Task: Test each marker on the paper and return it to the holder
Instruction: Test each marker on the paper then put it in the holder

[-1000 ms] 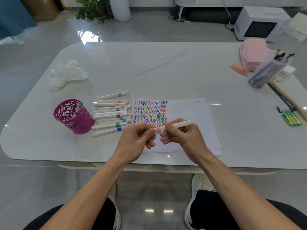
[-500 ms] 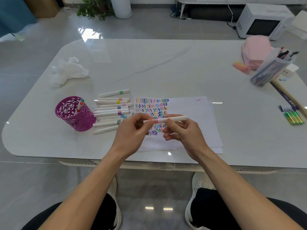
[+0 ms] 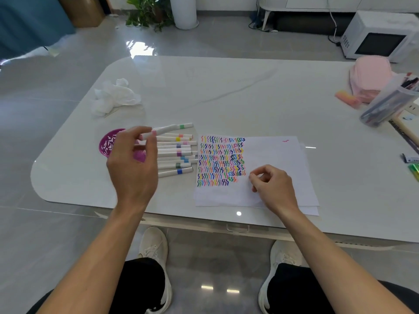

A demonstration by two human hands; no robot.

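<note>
The left hand (image 3: 132, 164) is raised above the table (image 3: 226, 98), in front of the purple holder (image 3: 107, 146), with its fingertips closed on a white marker with a pink band (image 3: 159, 130). The marker lies roughly level, its free end pointing right, above the row of loose markers (image 3: 175, 152). These markers lie side by side on the table between the holder and the paper (image 3: 272, 159), each white with a coloured band. The holder stands upright near the left edge of the table, partly hidden by the left hand. The right hand (image 3: 272, 186) rests on the paper, fingers curled loosely inward; no object is visible between them. The left part of the paper carries rows of short coloured squiggles (image 3: 221, 160), and one small pink mark (image 3: 285, 140) sits near the far right corner. A crumpled white tissue (image 3: 113, 97) lies on the table beyond the holder. A clear pen case (image 3: 385, 105) leans at the right edge.
</note>
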